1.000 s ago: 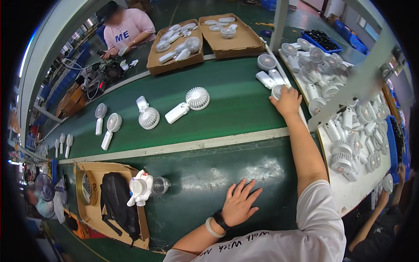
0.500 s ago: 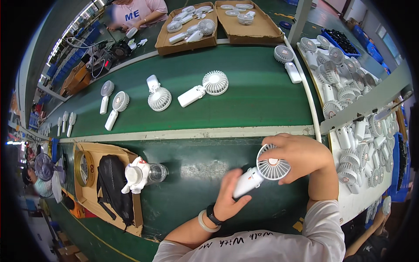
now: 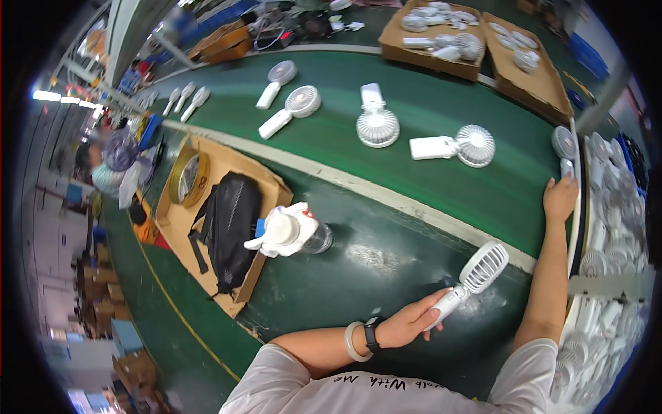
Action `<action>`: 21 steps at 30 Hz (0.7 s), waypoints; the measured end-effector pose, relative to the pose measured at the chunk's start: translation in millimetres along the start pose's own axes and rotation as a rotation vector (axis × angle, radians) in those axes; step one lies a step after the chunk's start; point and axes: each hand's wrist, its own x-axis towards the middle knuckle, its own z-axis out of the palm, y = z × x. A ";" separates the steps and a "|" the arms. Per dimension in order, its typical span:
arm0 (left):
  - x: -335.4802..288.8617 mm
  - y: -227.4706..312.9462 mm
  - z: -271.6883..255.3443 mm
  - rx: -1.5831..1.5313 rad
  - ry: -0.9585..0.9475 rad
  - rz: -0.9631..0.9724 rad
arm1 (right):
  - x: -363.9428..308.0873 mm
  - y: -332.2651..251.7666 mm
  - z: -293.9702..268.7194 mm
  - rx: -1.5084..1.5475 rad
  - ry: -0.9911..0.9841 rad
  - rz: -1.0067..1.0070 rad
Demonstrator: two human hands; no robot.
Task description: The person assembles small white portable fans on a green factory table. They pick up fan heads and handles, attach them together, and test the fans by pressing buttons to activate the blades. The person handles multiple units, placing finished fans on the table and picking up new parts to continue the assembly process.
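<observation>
A white handheld fan [image 3: 485, 266] is in my left hand [image 3: 412, 319], whose fingers wrap round its handle; its round slatted head tilts up and to the right. My right arm is stretched out to the far right of the green conveyor belt. There my right hand [image 3: 560, 200] closes on the lower handle of a second handheld fan [image 3: 565, 143], covering part of it. Several more white fans lie spaced along the belt, among them a near one [image 3: 476, 145], one with its grille up [image 3: 377, 127] and one further left [image 3: 303, 101].
Many white fans crowd a side table [image 3: 607, 265] at the right. Cardboard trays [image 3: 431, 57] with fan parts stand beyond the belt. On my bench, left, are a cardboard tray [image 3: 279, 186] with a black bag [image 3: 238, 221] and tape roll [image 3: 187, 181], and a bottle [image 3: 317, 238] with a white cover.
My right hand has let go of the first fan and reached out to the fan at the belt's far right. My left hand now holds the first fan alone. The view has turned right.
</observation>
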 end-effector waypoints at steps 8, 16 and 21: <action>0.8 -0.4 -2.7 -0.108 -0.066 0.023 | 10.5 -6.3 -16.2 -0.031 -0.182 0.155; 4.4 -10.4 -7.8 -0.247 0.000 0.172 | -61.6 -7.7 -57.4 1.402 -0.308 0.622; 4.6 -4.2 -5.0 -0.324 -0.036 0.167 | -139.1 -18.9 -142.9 2.093 -0.601 0.520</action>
